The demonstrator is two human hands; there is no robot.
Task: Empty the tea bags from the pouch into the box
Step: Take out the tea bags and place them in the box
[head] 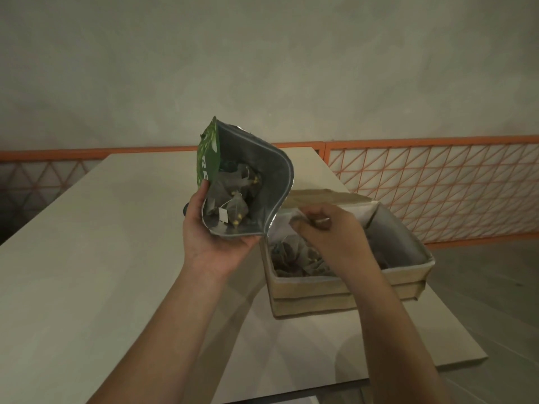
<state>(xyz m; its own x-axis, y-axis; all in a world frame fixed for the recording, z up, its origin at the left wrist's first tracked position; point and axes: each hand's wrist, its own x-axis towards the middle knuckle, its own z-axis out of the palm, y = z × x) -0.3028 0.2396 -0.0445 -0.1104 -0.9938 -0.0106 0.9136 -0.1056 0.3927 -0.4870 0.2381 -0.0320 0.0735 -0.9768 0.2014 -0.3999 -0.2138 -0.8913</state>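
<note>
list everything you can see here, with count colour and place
pouch: one, green outside with silver lining, held up open above the table, left of the box
tea bags in pouch: several, greyish with white tags, exact count unclear
box: one, tan with pale lining, open, on the table's right part
tea bags in box: a pile, greyish, count unclear
table: one, off-white, filling the foreground
railing: orange lattice, behind the table along the wall
wall: grey, background
left hand: holds the pouch from below
right hand: over the box, fingers curled, seemingly pinching something small
</note>
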